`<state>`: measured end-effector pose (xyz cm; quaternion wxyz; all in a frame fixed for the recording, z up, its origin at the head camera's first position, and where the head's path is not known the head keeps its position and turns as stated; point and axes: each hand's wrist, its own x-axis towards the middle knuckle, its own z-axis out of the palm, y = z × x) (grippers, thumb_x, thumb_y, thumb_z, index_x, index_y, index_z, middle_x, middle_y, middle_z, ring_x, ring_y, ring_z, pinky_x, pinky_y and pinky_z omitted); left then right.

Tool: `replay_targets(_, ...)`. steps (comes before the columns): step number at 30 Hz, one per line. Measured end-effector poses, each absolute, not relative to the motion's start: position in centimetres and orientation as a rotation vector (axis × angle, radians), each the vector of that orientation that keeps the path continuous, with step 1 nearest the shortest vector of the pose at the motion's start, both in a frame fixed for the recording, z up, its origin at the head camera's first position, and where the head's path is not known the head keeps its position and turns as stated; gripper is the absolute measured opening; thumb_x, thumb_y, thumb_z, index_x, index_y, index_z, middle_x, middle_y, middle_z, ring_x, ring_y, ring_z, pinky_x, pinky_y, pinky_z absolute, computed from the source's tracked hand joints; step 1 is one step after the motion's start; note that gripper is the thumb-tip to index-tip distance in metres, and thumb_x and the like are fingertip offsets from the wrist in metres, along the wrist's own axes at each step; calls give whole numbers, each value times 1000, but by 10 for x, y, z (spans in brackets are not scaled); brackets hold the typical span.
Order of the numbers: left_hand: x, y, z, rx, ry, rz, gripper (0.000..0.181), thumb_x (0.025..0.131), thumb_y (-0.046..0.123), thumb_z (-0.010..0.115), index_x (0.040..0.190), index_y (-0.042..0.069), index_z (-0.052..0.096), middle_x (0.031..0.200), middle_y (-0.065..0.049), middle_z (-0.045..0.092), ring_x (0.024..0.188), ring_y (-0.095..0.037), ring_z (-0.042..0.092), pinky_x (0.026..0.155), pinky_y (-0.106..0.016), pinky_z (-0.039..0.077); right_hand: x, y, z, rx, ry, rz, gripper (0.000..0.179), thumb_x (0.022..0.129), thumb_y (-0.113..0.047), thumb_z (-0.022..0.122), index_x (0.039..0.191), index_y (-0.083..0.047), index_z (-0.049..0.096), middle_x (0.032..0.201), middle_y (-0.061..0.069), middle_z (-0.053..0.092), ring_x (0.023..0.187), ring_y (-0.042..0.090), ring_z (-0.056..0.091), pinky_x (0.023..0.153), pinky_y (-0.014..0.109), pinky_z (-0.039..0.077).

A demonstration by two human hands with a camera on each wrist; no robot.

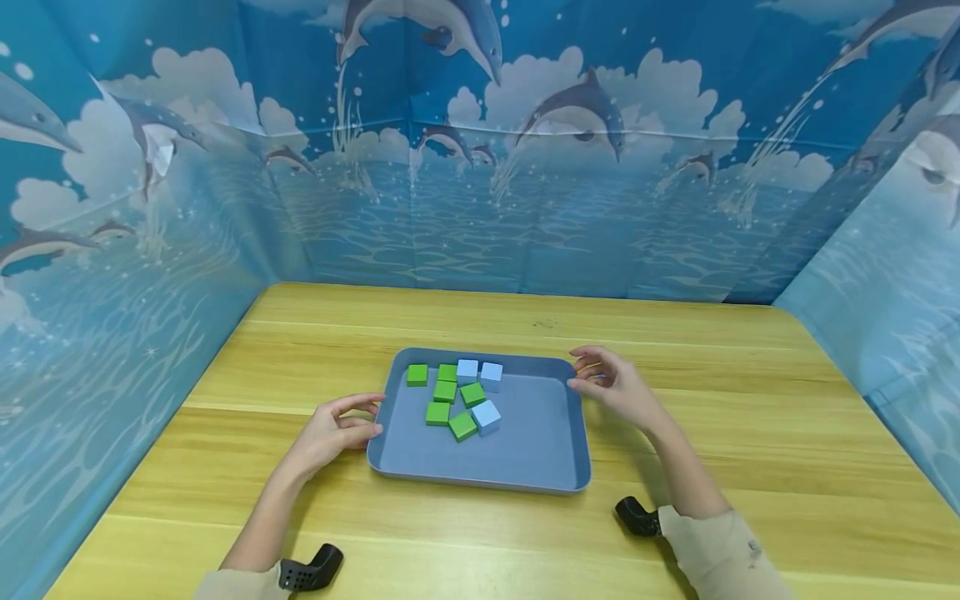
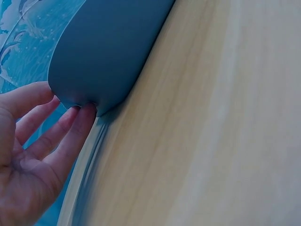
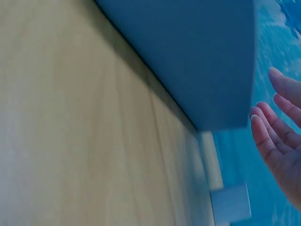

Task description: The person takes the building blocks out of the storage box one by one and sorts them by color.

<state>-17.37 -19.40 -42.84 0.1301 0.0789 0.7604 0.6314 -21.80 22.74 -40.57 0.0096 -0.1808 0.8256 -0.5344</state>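
A grey-blue tray (image 1: pixel 536 450) lies on the wooden table, with several green blocks (image 1: pixel 445 391) and three light blue blocks (image 1: pixel 487 417) grouped in its left and middle part. My left hand (image 1: pixel 330 432) is at the tray's left side; in the left wrist view its fingertips (image 2: pixel 88 110) touch the tray's outer wall, fingers extended rather than wrapped round it. At the far right corner is my right hand (image 1: pixel 617 389), fingers loosely bent and holding nothing. The right wrist view shows a small gap between that hand (image 3: pixel 284 146) and the tray wall (image 3: pixel 202 70).
A dolphin-and-sea printed curtain (image 1: pixel 480 208) encloses the back and sides of the table (image 1: pixel 750 433). Each wrist carries a black device, the left one (image 1: pixel 313 568) and the right one (image 1: pixel 637 517). A pale blue block-like thing (image 3: pixel 230 203) shows low in the right wrist view.
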Motion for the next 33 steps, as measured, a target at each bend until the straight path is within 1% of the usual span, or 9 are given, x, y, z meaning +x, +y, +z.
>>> replay_targets(5, -174, -194, -429, 225, 2207, 1834, 54, 81, 10, 68, 130, -2, 47, 117, -23, 48, 92, -19, 62, 73, -29, 54, -217, 206, -406, -603, 2561, -1618, 45, 83, -8, 66, 123, 4, 49, 106, 24, 55, 90, 23, 56, 74, 23, 50)
replay_targets(9, -173, -194, -430, 229, 2215, 1831, 54, 81, 11, 68, 130, -2, 47, 117, -24, 48, 92, -19, 62, 73, -29, 54, -216, 189, -406, -677, 2533, -1589, 45, 82, -7, 67, 122, 6, 50, 106, 24, 56, 90, 24, 57, 76, 25, 51)
replay_targets(15, -174, -195, -429, 236, 2218, 1830, 54, 82, 11, 68, 130, -2, 47, 117, -24, 48, 93, -21, 62, 72, -29, 54, -218, 170, -410, -819, 2486, -1532, 43, 82, -6, 67, 120, 5, 52, 102, 23, 57, 88, 26, 59, 75, 28, 51)
replay_targets(23, -175, -194, -429, 222, 2213, 1831, 54, 81, 10, 68, 130, -2, 47, 117, -24, 48, 92, -22, 62, 72, -29, 54, -217, 154, -413, -932, 2445, -1425, 43, 81, -9, 68, 120, 1, 53, 100, 16, 59, 87, 23, 60, 74, 28, 52)
replay_targets(33, -175, -194, -430, 204, 2191, 1853, 54, 81, 9, 68, 130, -3, 47, 116, -23, 48, 89, -16, 62, 73, -29, 54, -217, 142, -417, -928, 2379, -1374, 42, 79, -7, 70, 118, 1, 55, 97, 11, 59, 84, 20, 59, 72, 26, 53)
